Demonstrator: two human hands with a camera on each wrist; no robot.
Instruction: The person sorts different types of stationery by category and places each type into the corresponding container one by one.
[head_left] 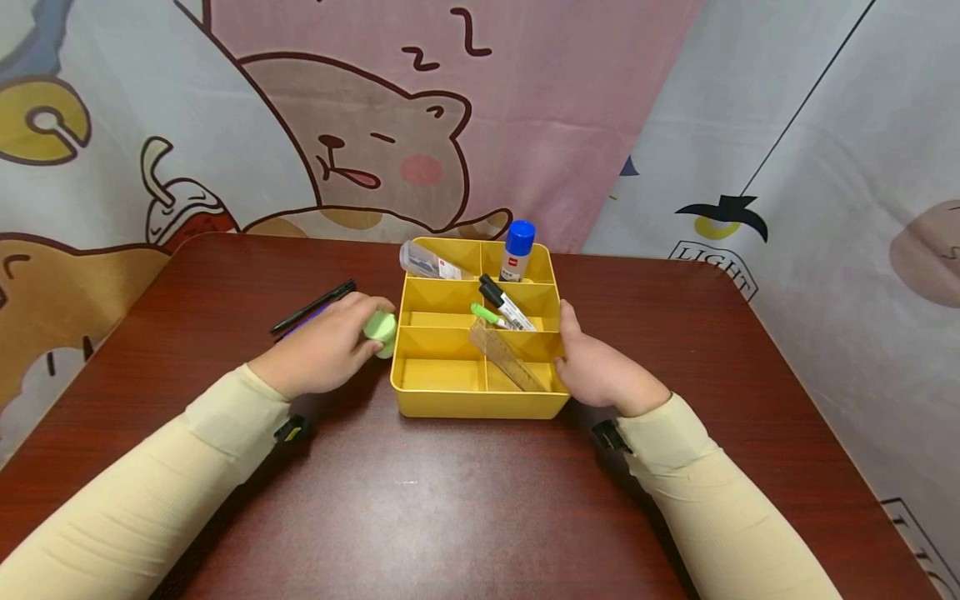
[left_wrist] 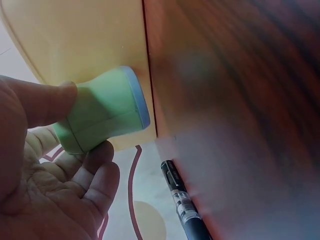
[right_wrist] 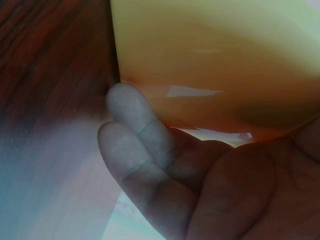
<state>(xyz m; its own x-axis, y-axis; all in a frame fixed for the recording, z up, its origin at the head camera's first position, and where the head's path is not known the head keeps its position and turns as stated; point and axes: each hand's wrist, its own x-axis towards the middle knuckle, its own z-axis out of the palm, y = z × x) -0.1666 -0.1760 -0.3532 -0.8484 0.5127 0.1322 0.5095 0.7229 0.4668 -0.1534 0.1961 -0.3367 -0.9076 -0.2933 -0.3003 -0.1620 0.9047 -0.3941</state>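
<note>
My left hand [head_left: 330, 342] pinches a small light green waisted object [left_wrist: 102, 110] with a blue base between thumb and fingers, beside the left wall of a yellow divided organizer box [head_left: 438, 383]. At the box's right wall is my right hand [head_left: 603, 371], its thumb at the rim and its fingers along the outside. In the box, a glue stick [head_left: 517, 250] with a blue cap stands at the back right and a clear plastic case [head_left: 427, 260] leans at the back left. Black-capped markers [head_left: 506, 302], a green-capped marker [head_left: 489, 315] and a ruler [head_left: 506, 357] lie in the right compartments.
Black pens [head_left: 313, 307] and a blue pen [head_left: 303, 321] lie on the dark brown table [head_left: 420, 508], just beyond my left hand. Behind the table hangs a printed cloth [head_left: 555, 108] with a sleeping cartoon bear.
</note>
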